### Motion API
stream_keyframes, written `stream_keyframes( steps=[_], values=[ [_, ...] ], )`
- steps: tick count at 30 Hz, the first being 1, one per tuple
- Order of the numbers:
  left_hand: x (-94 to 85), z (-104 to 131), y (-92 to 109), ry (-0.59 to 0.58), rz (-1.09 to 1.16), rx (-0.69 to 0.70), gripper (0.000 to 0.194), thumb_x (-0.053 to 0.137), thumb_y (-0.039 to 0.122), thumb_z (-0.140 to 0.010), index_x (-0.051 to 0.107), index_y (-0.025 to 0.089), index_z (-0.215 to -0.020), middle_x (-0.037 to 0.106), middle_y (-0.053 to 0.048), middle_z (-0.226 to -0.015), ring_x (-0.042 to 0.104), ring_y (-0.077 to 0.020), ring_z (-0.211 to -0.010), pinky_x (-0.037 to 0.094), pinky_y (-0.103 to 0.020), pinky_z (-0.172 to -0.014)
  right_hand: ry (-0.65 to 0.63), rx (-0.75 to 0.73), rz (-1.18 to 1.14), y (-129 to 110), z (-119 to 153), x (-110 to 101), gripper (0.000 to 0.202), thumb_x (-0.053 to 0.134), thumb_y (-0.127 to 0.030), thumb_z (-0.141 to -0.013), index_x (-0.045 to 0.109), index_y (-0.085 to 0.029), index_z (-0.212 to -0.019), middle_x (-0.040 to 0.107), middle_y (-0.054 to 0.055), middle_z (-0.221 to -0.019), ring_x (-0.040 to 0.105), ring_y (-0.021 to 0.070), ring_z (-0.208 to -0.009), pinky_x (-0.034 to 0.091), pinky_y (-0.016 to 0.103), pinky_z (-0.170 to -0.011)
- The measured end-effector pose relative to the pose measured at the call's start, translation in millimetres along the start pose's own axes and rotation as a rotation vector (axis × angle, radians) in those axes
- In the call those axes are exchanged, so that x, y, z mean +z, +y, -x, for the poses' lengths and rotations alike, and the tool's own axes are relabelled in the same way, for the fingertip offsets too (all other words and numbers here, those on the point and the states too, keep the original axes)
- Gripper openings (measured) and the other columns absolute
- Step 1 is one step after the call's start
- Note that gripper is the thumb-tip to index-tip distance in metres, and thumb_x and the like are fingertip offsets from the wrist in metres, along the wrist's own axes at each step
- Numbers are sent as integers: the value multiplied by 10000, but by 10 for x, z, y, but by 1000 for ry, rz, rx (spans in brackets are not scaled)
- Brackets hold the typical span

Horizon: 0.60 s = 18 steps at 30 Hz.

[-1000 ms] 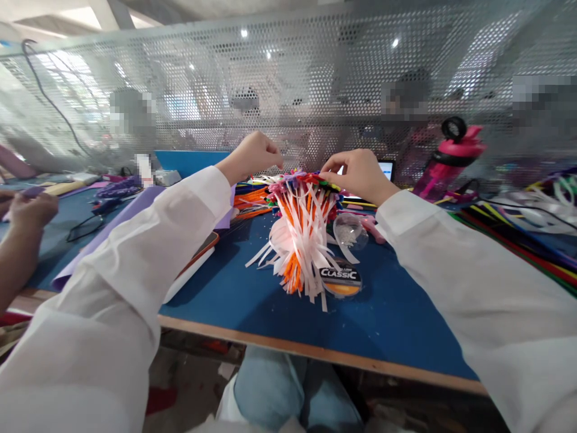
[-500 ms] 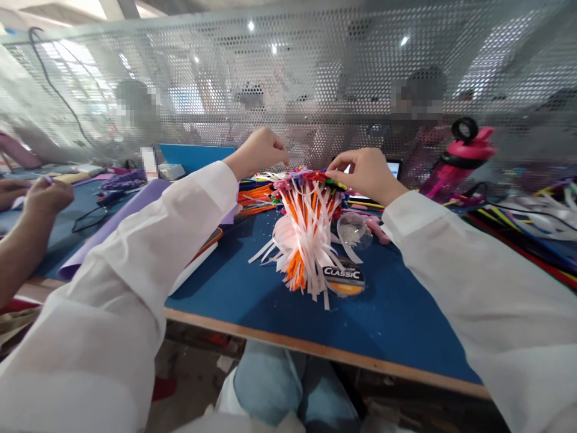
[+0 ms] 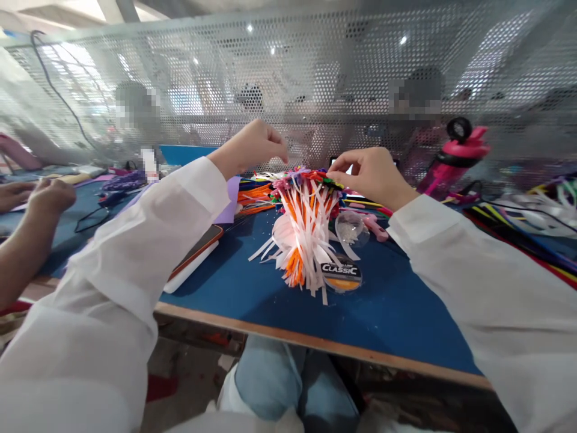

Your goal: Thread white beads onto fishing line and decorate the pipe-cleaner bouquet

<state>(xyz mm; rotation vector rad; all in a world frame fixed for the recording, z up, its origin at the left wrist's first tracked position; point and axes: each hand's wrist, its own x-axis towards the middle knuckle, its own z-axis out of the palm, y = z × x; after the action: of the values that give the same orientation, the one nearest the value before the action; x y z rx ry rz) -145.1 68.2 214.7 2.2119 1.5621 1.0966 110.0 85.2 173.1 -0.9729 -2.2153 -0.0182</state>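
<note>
Ribbon bundle [image 3: 306, 240] stands upright mid-surface [image 3: 252, 294], just beside a line spool [image 3: 341, 273]. Right hand [image 3: 367, 174] pinches its flowered top; left hand [image 3: 252, 147] is pinched shut above it (contents not visible). Risk: a sideways pull could topple the bundle.

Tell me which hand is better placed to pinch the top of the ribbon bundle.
Right, probably. The right hand has its fingertips at the ribbon bundle top; the left hand hovers pinched, slightly above and beside it.

ribbon bundle [image 3: 304, 237] | white/pink/orange strips, multicolour top | upright, strips splayed at base | on blue bench [image 3: 234, 288], centre
</note>
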Motion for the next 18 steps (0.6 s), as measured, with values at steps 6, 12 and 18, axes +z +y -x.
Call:
stream_keyframes(
  steps=[6,12,18],
  values=[
    [51,229,316,-161,-3,51,171,653,202,-771,742,56,-756,421,26,-556,380,-59,-624,349,-259,-657,10,96,-92,2,437,-261,208,701,-404,-795,756,-204,-806,719,30,-714,511,130,-537,373,310,-565],
    [522,456,601,-381,162,124,141,668,211,-751,735,132,-655,554,-9,-570,465,-97,-568,364,-287,-590,-110,232,-99,255,1118,-425,208,684,-433,-801,753,-237,-789,687,9,-612,535,140,-495,371,314,-530],
    [1329,645,613,-503,224,172,131,665,232,-738,746,142,-688,598,-8,-591,474,-100,-562,357,-289,-576,-167,353,-101,769,1693,-283,188,692,-396,-761,756,-220,-782,736,26,-686,583,168,-568,413,327,-580]
  ],
)
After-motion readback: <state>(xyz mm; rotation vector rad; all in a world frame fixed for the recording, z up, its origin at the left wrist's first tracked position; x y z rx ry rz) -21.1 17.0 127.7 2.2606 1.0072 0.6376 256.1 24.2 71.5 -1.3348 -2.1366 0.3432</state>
